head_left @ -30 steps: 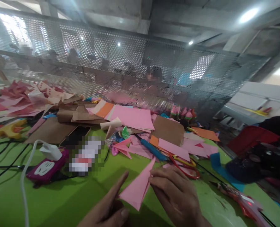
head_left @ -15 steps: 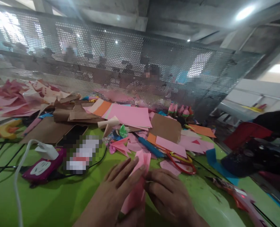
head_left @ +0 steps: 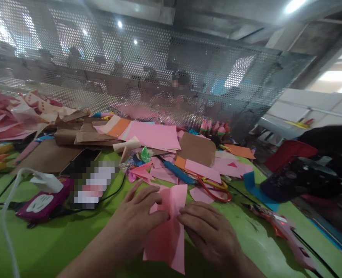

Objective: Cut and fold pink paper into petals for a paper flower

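Note:
A sheet of pink paper (head_left: 166, 247) stands partly open in front of me, with creases running along its length. My left hand (head_left: 138, 212) grips its left side, thumb across the inner face and fingers behind the edge. On the opposite edge, my right hand (head_left: 213, 227) pinches the paper with bent fingers; its thumb is hidden. Just beyond the sheet lie a small folded pink piece (head_left: 142, 170) and blue-handled scissors (head_left: 178, 172). Red and yellow scissor handles (head_left: 215, 189) rest over pink scraps near my right hand.
A glue gun (head_left: 286, 231) with a lit red light lies at right, its cord trailing. At left are a purple power strip (head_left: 43, 202) with a white charger (head_left: 46, 182) and a phone (head_left: 80, 162). Brown card (head_left: 199, 148) and pink sheets (head_left: 153, 135) lie before a perforated metal screen (head_left: 124, 77).
The pink paper has spread from a narrow fold into a wider, partly opened sheet. My left hand has shifted left with its edge, and the camera view has turned slightly.

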